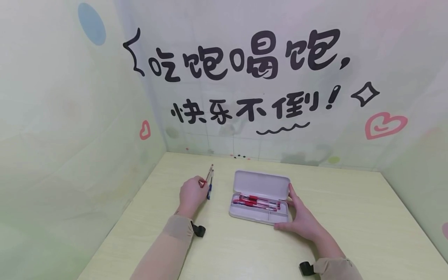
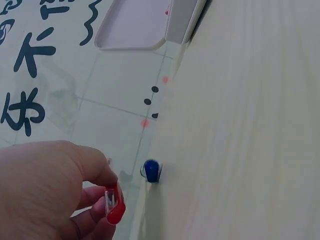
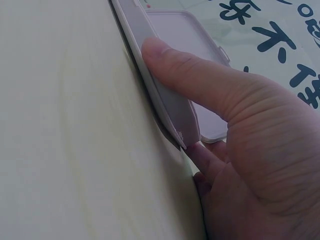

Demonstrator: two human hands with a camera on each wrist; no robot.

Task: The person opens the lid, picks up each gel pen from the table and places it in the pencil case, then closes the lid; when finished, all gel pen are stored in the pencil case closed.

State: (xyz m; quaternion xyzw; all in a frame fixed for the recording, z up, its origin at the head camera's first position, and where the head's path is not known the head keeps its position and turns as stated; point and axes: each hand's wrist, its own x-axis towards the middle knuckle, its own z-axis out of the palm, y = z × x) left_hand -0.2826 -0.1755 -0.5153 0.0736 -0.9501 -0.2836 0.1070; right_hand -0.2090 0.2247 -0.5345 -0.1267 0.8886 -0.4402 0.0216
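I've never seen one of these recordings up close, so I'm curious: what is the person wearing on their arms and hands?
Both hands are bare: the left hand and the right hand wear no gloves or rings that show. Each forearm is covered by a snug beige sleeve ending at the wrist. A small black strap or clip sticks out by the left wrist, and a similar one by the right.

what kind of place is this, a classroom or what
Probably a small desk booth, not a classroom: a pale wooden table closed in by decorated walls with cartoon lettering. On it lies an open pencil case of red pens.
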